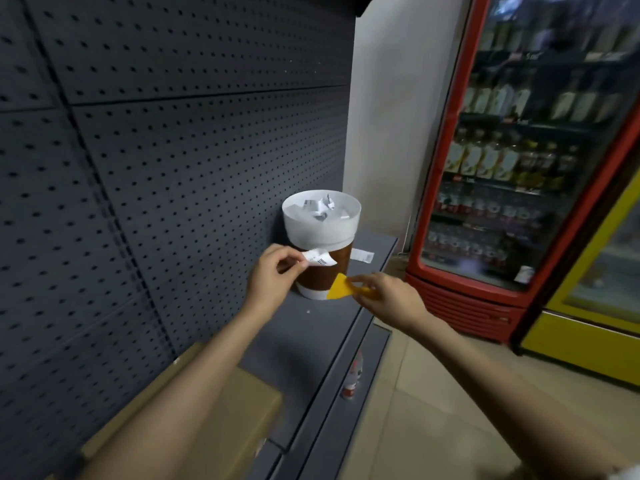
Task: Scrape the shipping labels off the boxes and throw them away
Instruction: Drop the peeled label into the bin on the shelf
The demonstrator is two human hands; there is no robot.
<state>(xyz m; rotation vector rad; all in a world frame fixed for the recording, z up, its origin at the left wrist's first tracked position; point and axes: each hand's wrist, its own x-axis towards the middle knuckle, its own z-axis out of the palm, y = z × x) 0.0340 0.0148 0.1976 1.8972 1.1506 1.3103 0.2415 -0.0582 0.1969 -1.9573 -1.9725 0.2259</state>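
Note:
My left hand (273, 275) pinches a peeled white shipping label (320, 258) with a barcode, held in front of the brown bin (323, 268). The bin has a white liner (320, 225) and holds several crumpled labels (320, 204). My right hand (384, 296) grips a yellow plastic scraper (341, 287) just right of the bin's base. A cardboard box (228, 407) lies on the grey shelf (332, 327) below my left forearm, partly hidden by it.
A grey pegboard wall (156, 133) backs the shelf. Another loose label (362, 255) lies on the shelf behind the bin. A small bottle (353, 375) stands at the shelf's lower ledge. A red drinks fridge (512, 150) and a yellow one (595, 289) stand to the right.

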